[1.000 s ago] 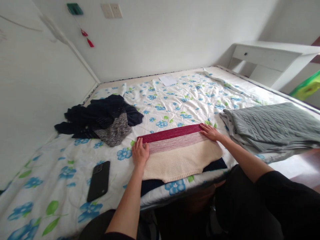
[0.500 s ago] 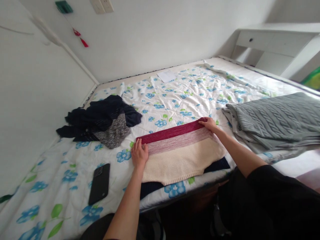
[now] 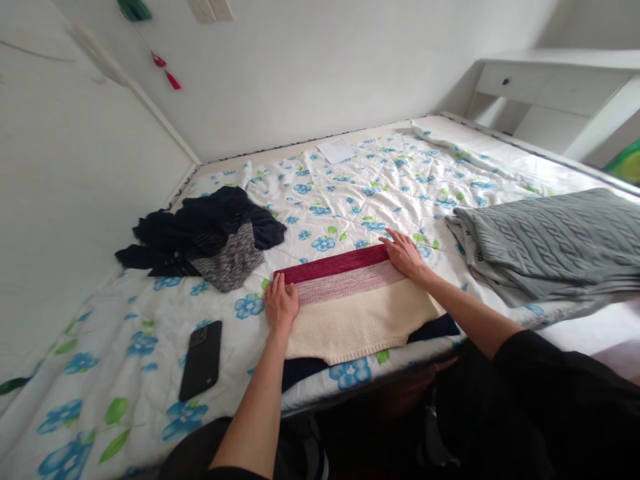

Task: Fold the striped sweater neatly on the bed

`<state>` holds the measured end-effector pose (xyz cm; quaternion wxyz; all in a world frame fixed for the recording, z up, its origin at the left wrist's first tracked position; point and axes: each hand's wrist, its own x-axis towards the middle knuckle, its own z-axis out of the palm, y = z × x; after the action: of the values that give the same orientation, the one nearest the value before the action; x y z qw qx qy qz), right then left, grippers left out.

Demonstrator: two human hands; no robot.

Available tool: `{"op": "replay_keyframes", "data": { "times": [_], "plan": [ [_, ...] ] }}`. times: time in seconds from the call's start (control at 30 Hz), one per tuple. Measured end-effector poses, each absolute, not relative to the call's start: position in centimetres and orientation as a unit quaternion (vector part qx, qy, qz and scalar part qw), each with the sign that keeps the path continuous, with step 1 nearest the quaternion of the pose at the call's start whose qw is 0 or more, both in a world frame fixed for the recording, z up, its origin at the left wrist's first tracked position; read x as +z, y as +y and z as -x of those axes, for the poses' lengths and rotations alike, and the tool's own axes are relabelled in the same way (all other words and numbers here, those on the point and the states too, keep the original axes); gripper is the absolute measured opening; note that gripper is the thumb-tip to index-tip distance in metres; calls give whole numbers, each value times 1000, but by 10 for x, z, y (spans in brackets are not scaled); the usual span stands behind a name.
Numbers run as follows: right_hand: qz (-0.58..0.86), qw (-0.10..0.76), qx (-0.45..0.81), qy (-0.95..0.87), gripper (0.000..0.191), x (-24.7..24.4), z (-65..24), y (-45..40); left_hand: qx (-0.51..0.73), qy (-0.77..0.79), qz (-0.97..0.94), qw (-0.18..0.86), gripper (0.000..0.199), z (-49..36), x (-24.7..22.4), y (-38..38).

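My left hand (image 3: 281, 303) lies open and flat, fingers slightly spread, on the left edge of the folded knit sweater (image 3: 350, 321), gripping nothing. My right hand (image 3: 405, 256) is open too, fingers fanned wide, with its heel at the right end of the sweater's burgundy band and my fingertips reaching past it onto the floral quilt (image 3: 350, 200). The sweater lies on the bed near the edge closest to me, its burgundy, speckled pink and cream bands running across between my hands, with a strip of navy fabric (image 3: 434, 327) showing beneath it. For smoothing knit like this, I'd judge that flat palms and light, even pressure work best, since pinching or dragging could ruck the bands and skew the edges. To my left lie a black phone (image 3: 201, 360) and a heap of dark clothing (image 3: 200, 230); to my right is a folded grey cable-knit garment (image 3: 545, 243), and a sheet of paper (image 3: 336, 151) rests near the head of the bed.
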<state>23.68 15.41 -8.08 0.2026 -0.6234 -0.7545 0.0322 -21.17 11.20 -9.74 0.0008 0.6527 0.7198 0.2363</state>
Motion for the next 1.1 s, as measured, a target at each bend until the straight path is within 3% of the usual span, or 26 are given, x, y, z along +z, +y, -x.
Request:
{"op": "replay_keyframes", "data": {
  "times": [0.2, 0.37, 0.5, 0.7, 0.97, 1.1],
  "plan": [
    [487, 237, 106, -834, 60, -82, -101, 135, 245, 721, -648, 12, 65, 213, -99, 108],
    [430, 197, 125, -872, 62, -82, 21, 122, 247, 714, -654, 23, 63, 217, -101, 105],
    [446, 153, 140, -870, 60, -83, 55, 130, 247, 715, -654, 29, 63, 218, -103, 106],
    [440, 132, 160, -874, 70, -81, -11, 140, 257, 712, -653, 21, 65, 216, -101, 108],
    [519, 46, 169, -837, 75, -82, -195, 138, 259, 714, -650, 21, 66, 214, -93, 108],
    [583, 50, 177, -791, 75, -93, -270, 135, 257, 715, -650, 21, 66, 214, -91, 108]
  ]
}}
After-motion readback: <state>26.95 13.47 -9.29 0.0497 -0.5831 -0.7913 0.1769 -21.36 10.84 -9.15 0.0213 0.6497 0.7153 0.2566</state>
